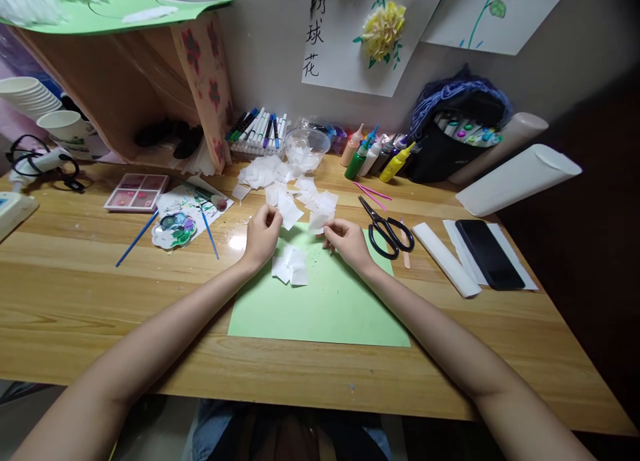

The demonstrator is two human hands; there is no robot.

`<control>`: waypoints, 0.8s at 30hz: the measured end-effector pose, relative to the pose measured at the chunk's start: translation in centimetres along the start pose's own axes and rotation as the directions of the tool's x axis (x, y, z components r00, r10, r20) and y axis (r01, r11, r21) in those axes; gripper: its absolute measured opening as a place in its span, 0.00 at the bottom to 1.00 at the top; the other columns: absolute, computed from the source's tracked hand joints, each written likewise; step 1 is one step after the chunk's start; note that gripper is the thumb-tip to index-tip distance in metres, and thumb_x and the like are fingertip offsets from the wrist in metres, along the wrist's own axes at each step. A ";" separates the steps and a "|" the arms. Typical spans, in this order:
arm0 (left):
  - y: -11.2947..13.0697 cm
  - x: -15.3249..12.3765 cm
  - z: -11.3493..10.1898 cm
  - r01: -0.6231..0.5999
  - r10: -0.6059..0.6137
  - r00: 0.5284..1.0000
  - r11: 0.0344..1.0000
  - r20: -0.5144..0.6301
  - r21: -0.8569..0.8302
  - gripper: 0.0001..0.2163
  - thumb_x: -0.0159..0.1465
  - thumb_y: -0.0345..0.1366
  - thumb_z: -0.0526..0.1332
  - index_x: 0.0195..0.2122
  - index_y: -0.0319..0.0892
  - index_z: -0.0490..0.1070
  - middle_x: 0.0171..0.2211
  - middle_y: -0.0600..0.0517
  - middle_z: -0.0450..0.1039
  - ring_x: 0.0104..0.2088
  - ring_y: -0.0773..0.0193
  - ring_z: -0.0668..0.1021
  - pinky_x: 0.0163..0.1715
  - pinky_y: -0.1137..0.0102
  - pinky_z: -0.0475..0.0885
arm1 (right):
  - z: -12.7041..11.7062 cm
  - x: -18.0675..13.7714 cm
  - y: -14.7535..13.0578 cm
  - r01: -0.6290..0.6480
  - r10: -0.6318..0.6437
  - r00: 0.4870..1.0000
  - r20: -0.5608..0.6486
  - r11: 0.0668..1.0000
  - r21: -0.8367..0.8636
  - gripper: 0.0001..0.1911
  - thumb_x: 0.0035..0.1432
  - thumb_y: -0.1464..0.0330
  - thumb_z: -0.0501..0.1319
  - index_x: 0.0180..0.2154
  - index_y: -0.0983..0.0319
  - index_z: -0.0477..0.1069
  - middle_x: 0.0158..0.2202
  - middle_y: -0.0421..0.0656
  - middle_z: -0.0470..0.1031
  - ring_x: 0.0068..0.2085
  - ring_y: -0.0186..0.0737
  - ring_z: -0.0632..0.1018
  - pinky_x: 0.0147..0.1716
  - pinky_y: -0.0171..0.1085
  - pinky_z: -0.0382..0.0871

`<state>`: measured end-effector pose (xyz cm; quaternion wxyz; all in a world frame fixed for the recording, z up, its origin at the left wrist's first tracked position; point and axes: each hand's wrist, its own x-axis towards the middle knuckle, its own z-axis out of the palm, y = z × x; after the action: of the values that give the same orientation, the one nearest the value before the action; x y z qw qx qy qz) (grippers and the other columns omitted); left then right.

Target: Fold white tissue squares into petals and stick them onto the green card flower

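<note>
Head view: We inspect one wooden table [125, 321], with two bare hands at work over its middle.
Left hand [263, 236]: Thumb and forefinger drawn together; we find them apparently pinching the near edge of a left paper square [291, 213], though the grip itself is small in view.
Right hand [349, 241]: Thumb and forefinger meet on the lower corner of a right paper square [317, 222]; the other fingers are loosely curled beneath.
Green sheet [320, 308]: Flat on the table, its far edge beneath the hands.
Squares on the sheet: We note a small overlapping cluster [293, 266] of white pieces, toward the sheet's left side and nearer the person than the held squares.
Loose pile [263, 172]: More white squares, heaped beyond the left hand and just beside a clear plastic bowl [306, 151].
Scissors [375, 218]: Lying right of the right hand, apparently parted a little, near a wooden stick [407, 256]. Neither hand touches them.
Paint palette [174, 231]: Left of the hands, with a blue brush [209, 231] just beside it.
Paper handling: We judge the step in hand to be separating or picking out single thin squares.
Fingertip work: In our judgement, the next move calls for a light, level pinch on one layer at a time, since overlapping pieces could cling or crease.
</note>
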<state>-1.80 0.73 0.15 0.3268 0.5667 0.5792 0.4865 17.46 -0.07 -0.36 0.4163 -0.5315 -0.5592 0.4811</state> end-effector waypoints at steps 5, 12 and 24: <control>-0.1 0.1 0.0 0.009 -0.009 1.000 1.000 -0.005 0.003 0.07 0.59 0.33 0.54 0.23 0.41 0.61 0.22 0.57 0.63 0.25 0.69 0.67 0.27 0.74 0.60 | -0.7 1.1 0.0 -0.090 0.090 0.996 -0.011 0.996 -0.010 0.10 0.51 0.65 0.60 0.27 0.65 0.72 0.28 0.45 0.77 0.19 0.28 0.71 0.11 0.28 0.62; -0.2 0.0 0.1 -0.019 0.023 0.997 0.998 0.072 -0.059 0.07 0.60 0.34 0.56 0.25 0.41 0.63 0.23 0.56 0.64 0.25 0.70 0.67 0.26 0.75 0.62 | -1.0 1.9 1.4 0.045 -0.032 0.989 -0.146 0.995 0.090 0.23 0.50 0.66 0.63 0.48 0.62 0.64 0.41 0.46 0.71 0.35 0.35 0.76 0.28 0.34 0.76; 0.6 -0.8 0.1 -0.292 0.278 0.936 0.956 0.218 0.036 0.07 0.63 0.37 0.57 0.32 0.41 0.72 0.32 0.52 0.75 0.32 0.67 0.76 0.33 0.73 0.70 | 1.0 -2.0 -0.9 0.442 -0.412 0.895 0.172 0.872 -0.212 0.09 0.61 0.68 0.56 0.42 0.60 0.71 0.38 0.45 0.74 0.36 0.36 0.74 0.34 0.37 0.69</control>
<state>-1.36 -0.12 0.55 0.2927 0.7038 0.4692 0.4459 16.49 -2.13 0.45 0.4086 -0.4117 -0.7421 0.3358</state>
